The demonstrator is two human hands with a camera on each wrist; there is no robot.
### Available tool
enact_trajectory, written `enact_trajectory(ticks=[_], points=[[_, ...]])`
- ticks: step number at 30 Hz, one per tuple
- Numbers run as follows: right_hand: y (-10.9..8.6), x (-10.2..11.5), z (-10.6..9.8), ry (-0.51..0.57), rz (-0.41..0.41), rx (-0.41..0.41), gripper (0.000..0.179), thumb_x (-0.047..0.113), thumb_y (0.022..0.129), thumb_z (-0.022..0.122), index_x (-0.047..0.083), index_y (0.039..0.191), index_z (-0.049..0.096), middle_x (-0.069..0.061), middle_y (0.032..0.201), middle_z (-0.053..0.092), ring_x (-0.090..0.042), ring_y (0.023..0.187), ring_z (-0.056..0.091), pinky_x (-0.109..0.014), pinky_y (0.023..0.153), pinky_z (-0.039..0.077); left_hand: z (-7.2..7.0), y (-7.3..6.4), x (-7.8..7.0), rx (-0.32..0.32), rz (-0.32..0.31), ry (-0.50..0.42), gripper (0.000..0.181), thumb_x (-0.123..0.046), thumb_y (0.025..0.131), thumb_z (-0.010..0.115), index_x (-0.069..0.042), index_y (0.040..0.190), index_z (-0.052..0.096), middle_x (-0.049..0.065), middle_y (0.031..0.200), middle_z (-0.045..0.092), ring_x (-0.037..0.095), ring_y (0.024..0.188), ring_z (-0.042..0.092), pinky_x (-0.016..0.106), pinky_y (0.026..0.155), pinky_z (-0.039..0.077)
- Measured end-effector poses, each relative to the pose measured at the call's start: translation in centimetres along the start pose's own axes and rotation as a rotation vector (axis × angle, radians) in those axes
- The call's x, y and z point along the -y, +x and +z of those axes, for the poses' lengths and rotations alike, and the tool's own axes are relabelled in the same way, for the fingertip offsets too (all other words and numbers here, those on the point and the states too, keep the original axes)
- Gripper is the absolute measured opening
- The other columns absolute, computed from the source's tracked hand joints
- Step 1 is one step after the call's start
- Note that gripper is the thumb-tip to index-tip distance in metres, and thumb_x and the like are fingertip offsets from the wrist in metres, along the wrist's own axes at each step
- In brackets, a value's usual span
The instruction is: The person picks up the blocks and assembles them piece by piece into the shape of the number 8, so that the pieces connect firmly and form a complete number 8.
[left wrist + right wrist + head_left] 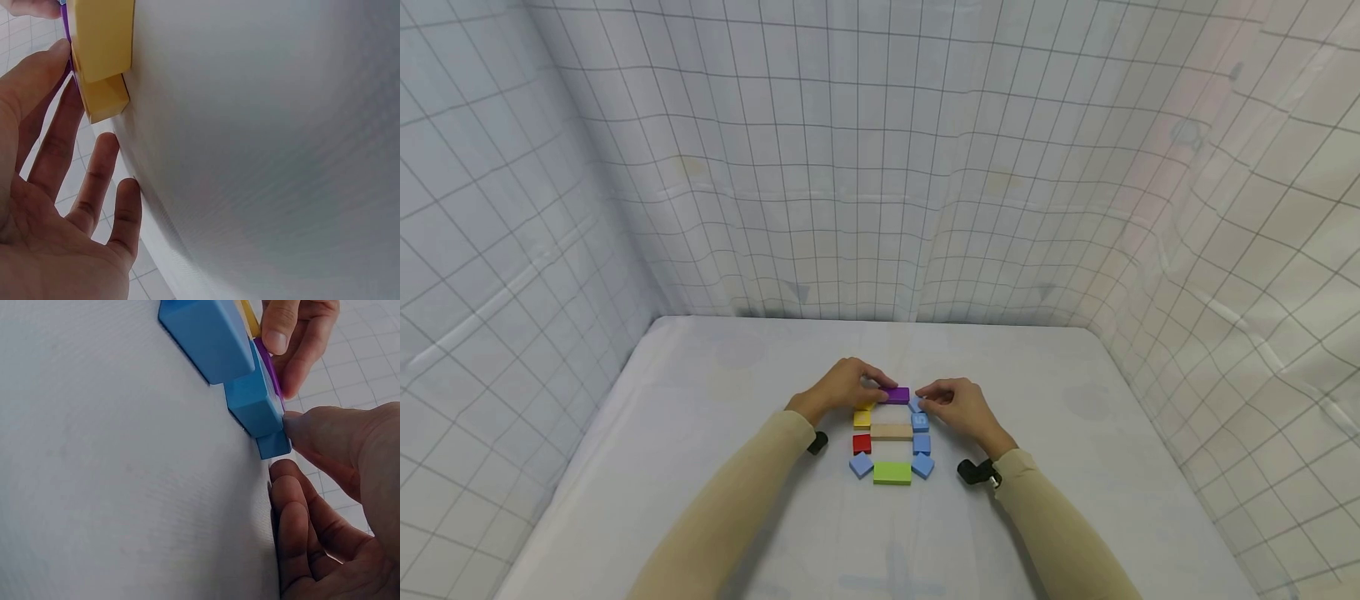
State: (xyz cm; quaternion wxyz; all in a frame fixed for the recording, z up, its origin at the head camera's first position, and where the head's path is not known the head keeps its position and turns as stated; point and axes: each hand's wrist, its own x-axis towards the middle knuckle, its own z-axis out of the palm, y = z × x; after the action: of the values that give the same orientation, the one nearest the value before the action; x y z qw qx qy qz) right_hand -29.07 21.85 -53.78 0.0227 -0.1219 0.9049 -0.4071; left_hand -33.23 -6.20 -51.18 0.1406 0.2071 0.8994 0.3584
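Both hands are at the far end of a ring of flat blocks on the white table. My left hand (850, 386) pinches a purple block (897, 396) at its left end, thumb in front and index finger behind. A yellow block (862, 421) lies beneath that hand, another partly hidden beyond it. Opposite, my right hand (964, 408) pinches a light blue block (916, 404) at the far right corner, with thumb and index finger. In the right wrist view this blue block (273, 445) shows below the thumb, its far side hidden.
A pale wooden bar (891, 432) spans the ring's middle. A red block (862, 444) sits on its left, blue blocks (921, 444) down its right. Nearest are a green block (892, 473) and two angled blue blocks (861, 465). Gridded white curtains (865, 167) surround the table (700, 375).
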Motion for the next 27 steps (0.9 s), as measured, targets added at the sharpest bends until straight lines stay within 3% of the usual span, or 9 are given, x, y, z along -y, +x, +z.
enact_trajectory(ticks=[9, 15, 23, 27], points=[[-0.1, 0.0, -0.1, 0.006, -0.005, -0.002, 0.020, 0.023, 0.107, 0.087, 0.016, 0.125, 0.090, 0.000, 0.108, 0.087, -0.009, 0.091, 0.069, -0.024, 0.086, 0.058, 0.1, -0.2, 0.1, -0.008, -0.005, -0.008, 0.029, -0.026, 0.110, 0.082, -0.026, 0.139, 0.087, 0.003, 0.147, 0.083, 0.037, 0.154, 0.065, 0.067, 0.135, 0.046], [-0.1, 0.0, 0.0, 0.008, -0.021, -0.008, 0.021, 0.024, 0.107, 0.086, 0.015, 0.125, 0.090, 0.000, 0.109, 0.087, -0.010, 0.091, 0.069, -0.024, 0.085, 0.058, 0.0, -0.6, 0.6, -0.084, -0.059, -0.014, 0.031, -0.031, 0.111, 0.082, -0.024, 0.141, 0.085, 0.003, 0.146, 0.082, 0.033, 0.148, 0.068, 0.060, 0.131, 0.053], [-0.2, 0.1, -0.2, -0.010, -0.021, -0.001, 0.021, 0.024, 0.108, 0.085, 0.015, 0.126, 0.090, -0.001, 0.112, 0.087, -0.011, 0.091, 0.067, -0.023, 0.084, 0.056, -0.8, -2.0, 1.9, -0.133, -0.052, 0.029, 0.028, -0.028, 0.111, 0.082, -0.019, 0.138, 0.086, 0.006, 0.143, 0.083, 0.033, 0.140, 0.072, 0.058, 0.127, 0.056], [-0.1, 0.3, -0.4, -0.020, -0.020, 0.010, 0.022, 0.025, 0.109, 0.084, 0.015, 0.128, 0.089, -0.003, 0.113, 0.087, -0.014, 0.095, 0.071, -0.030, 0.088, 0.061, -0.8, -2.4, 2.5, -0.156, -0.036, 0.033, 0.026, -0.028, 0.111, 0.083, -0.018, 0.134, 0.087, 0.005, 0.138, 0.085, 0.031, 0.135, 0.072, 0.055, 0.123, 0.058]])
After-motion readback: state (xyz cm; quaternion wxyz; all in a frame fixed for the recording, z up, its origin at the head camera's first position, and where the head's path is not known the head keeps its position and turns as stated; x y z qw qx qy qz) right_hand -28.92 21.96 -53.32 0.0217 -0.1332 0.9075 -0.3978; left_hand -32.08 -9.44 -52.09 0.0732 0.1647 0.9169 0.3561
